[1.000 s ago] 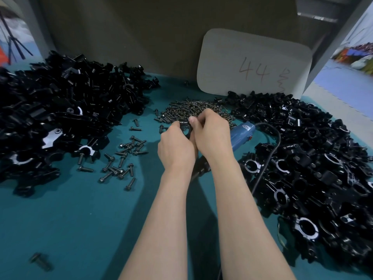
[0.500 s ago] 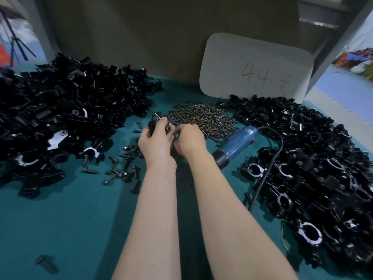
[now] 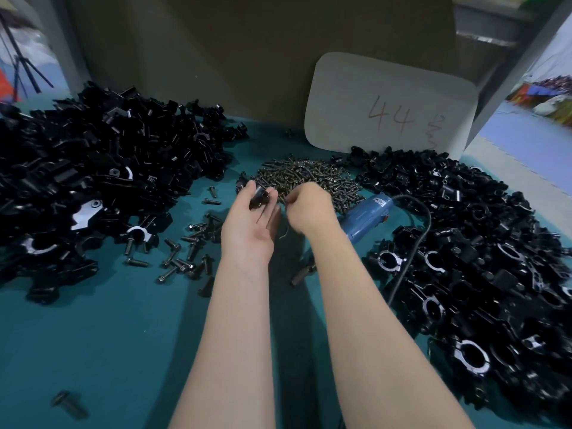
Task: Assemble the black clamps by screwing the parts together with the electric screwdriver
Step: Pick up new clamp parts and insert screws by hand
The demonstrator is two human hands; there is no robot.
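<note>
1. My view is from the head cam. The left hand is palm up over the middle of the table, just in front of the screw heap.
2. Its thumb and fingers are lightly curled round a small black clamp part, which sits at the fingertips. I read this as a grip, not only a resting part.
3. The right hand is just beside the left one, back of the hand up. Its fingers are curled in, with the tips pinched together and pointing at the clamp part. I cannot tell if a screw is between the tips, as it is too small and hidden.
4. The blue screwdriver lies flat on the table just right of the right hand, and no hand touches it. Its front end goes behind the right wrist. Its black cable curves toward the right side of the table.
5. A big heap of clamps covers the right side of the table. Some of them show a shiny round hole.
6. A second heap of black parts covers the back left corner & the left edge.
7. Loose bolts lie scattered between that heap and the left forearm. One single bolt lies alone near the front left corner, blurred.
8. A pale card marked "44" leans upright at the back edge, behind the screw heap.
</note>
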